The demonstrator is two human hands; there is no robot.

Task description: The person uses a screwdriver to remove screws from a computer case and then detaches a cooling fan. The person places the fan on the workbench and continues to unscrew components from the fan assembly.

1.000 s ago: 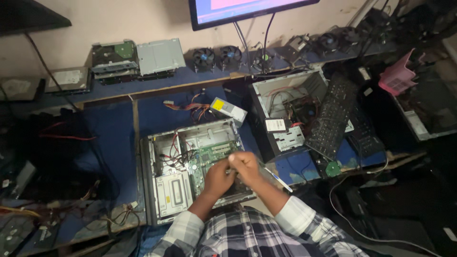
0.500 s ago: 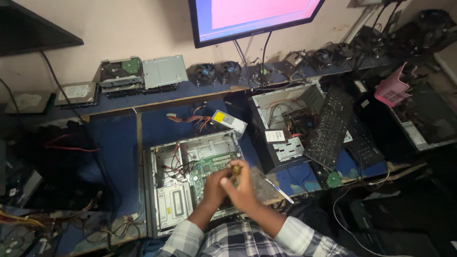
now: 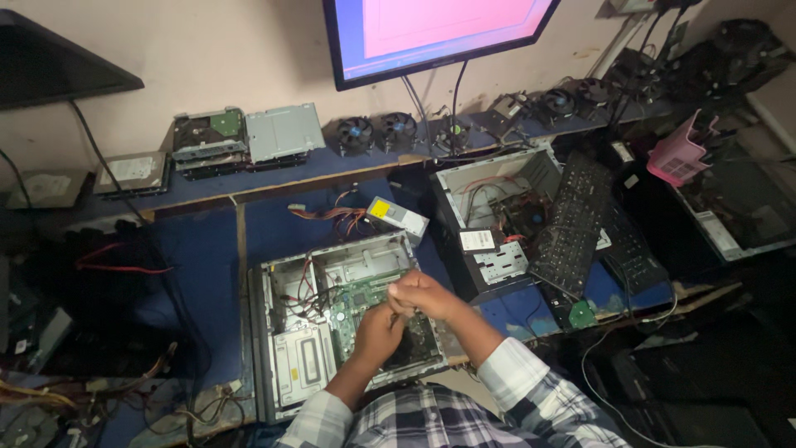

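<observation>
An open grey computer case (image 3: 274, 332) lies flat on the blue bench in front of me, its green motherboard (image 3: 358, 300) and red wires showing. Both my hands hover together over its right half. My left hand (image 3: 377, 332) has its fingers curled, touching my right hand. My right hand (image 3: 421, 294) is closed in a loose fist above the board. Something small seems pinched between the two hands, but it is too small to make out. Plaid sleeves cover both my forearms.
A second open case (image 3: 481, 178) with a black keyboard (image 3: 572, 224) leaning on it stands to the right. A power supply (image 3: 396, 217) with loose cables lies behind. Drives (image 3: 245, 137), several fans (image 3: 377, 131), a monitor (image 3: 431, 33) and a pink basket (image 3: 680, 153) line the back shelf.
My view has tilted up and moved in slightly. My hands stay joined over the case, the right one now a little higher and further right.
</observation>
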